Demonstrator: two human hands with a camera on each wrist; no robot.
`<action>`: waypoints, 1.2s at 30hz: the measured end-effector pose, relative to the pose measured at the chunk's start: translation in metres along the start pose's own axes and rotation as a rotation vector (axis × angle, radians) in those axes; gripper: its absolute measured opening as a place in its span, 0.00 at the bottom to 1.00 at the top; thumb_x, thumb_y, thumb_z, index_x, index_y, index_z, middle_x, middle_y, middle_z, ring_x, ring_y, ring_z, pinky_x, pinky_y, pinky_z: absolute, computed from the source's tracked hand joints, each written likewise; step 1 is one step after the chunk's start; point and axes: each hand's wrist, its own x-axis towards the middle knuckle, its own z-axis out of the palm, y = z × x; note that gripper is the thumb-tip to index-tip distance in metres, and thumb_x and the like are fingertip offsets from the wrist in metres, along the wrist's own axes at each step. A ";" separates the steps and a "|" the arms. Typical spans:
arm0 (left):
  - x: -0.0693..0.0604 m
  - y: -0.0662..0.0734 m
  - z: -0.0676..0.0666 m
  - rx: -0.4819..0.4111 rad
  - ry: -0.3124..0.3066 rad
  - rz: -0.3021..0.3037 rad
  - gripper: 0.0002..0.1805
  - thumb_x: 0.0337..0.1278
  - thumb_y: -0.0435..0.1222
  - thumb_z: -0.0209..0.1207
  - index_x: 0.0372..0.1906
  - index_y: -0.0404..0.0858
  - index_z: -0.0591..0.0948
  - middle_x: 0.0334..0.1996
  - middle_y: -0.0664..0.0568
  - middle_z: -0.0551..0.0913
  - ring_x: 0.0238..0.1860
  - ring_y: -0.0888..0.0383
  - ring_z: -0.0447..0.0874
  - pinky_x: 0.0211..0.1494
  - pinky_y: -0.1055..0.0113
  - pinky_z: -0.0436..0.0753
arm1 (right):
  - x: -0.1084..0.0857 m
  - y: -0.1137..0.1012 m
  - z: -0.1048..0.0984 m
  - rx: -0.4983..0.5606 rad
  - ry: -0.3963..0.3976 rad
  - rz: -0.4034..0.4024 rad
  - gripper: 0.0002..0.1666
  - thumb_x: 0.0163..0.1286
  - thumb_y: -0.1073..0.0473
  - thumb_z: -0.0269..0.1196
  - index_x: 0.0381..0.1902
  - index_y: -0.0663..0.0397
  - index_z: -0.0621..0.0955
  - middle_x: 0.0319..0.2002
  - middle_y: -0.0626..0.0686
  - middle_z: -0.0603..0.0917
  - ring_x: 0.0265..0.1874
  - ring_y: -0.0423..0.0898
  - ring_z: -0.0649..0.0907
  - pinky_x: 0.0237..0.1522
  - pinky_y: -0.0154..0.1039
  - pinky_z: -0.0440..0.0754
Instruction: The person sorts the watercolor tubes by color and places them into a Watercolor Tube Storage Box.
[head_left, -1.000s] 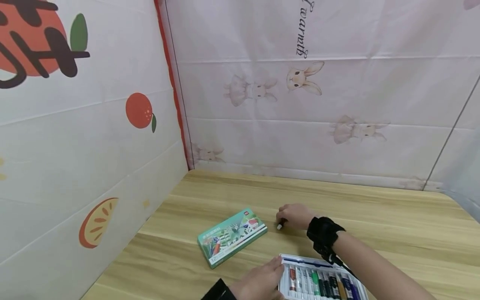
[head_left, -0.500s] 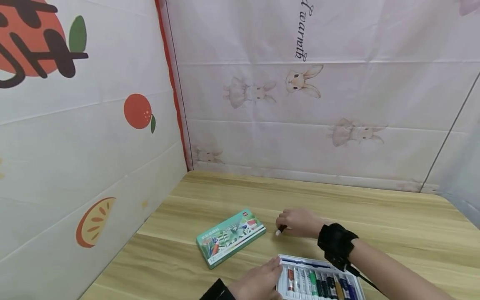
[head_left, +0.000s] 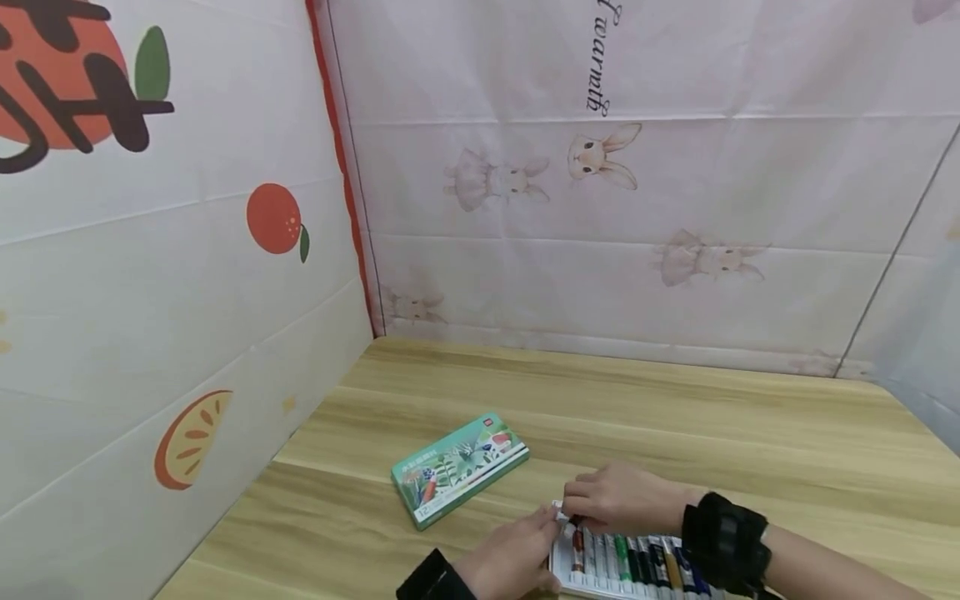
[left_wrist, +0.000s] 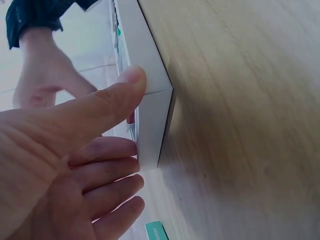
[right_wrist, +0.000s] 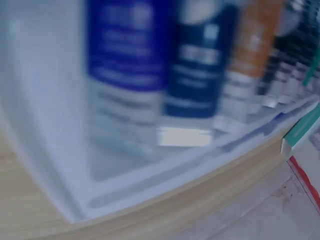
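Note:
A white tray [head_left: 603,590] of paint tubes lies at the near edge of the head view; red-brown, green, dark, ochre and blue tubes lie side by side in it. My left hand [head_left: 510,554] holds its left end, and in the left wrist view the thumb [left_wrist: 131,75] lies on the tray's side wall near a corner. Over the tray's upper left part, my right hand [head_left: 626,500] pinches a dark paint tube [head_left: 573,522], mostly hidden by the fingers. Blue tubes [right_wrist: 127,45] at the tray's other end fill the right wrist view, blurred.
A green flat box [head_left: 460,471] with a plant picture lies on the wooden table [head_left: 675,417], left of and beyond the tray. Printed cloth walls [head_left: 480,275] stand along the table's back and left sides.
My right hand has come back from beyond the tray, bringing the dark paint tube over the tray's left end. My left hand stays at the tray; the green box has not moved.

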 end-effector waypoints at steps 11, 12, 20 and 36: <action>0.004 0.002 0.003 -0.087 0.036 -0.026 0.44 0.46 0.48 0.65 0.65 0.31 0.62 0.64 0.44 0.64 0.64 0.53 0.59 0.62 0.64 0.65 | -0.003 -0.018 -0.005 -0.107 -0.065 -0.128 0.12 0.61 0.63 0.62 0.42 0.47 0.76 0.42 0.42 0.77 0.36 0.34 0.75 0.34 0.21 0.73; 0.004 0.002 0.003 -0.089 0.042 -0.023 0.44 0.46 0.47 0.65 0.65 0.30 0.62 0.64 0.42 0.64 0.64 0.52 0.59 0.62 0.63 0.64 | -0.004 -0.019 -0.005 -0.105 -0.072 -0.117 0.12 0.61 0.63 0.62 0.42 0.47 0.76 0.43 0.43 0.77 0.37 0.34 0.76 0.34 0.20 0.73; 0.001 0.000 -0.001 -0.177 0.050 -0.006 0.45 0.44 0.43 0.67 0.64 0.24 0.61 0.64 0.34 0.61 0.64 0.44 0.58 0.63 0.56 0.62 | -0.001 -0.022 -0.006 -0.054 -0.140 -0.055 0.13 0.65 0.61 0.59 0.48 0.48 0.79 0.48 0.43 0.79 0.46 0.34 0.76 0.46 0.22 0.72; 0.002 -0.001 -0.004 -0.186 0.033 -0.022 0.46 0.43 0.43 0.67 0.65 0.26 0.60 0.63 0.35 0.61 0.63 0.43 0.59 0.62 0.53 0.63 | 0.010 -0.025 -0.005 -0.011 -0.194 0.045 0.10 0.63 0.60 0.62 0.43 0.46 0.83 0.42 0.41 0.80 0.48 0.33 0.76 0.49 0.21 0.69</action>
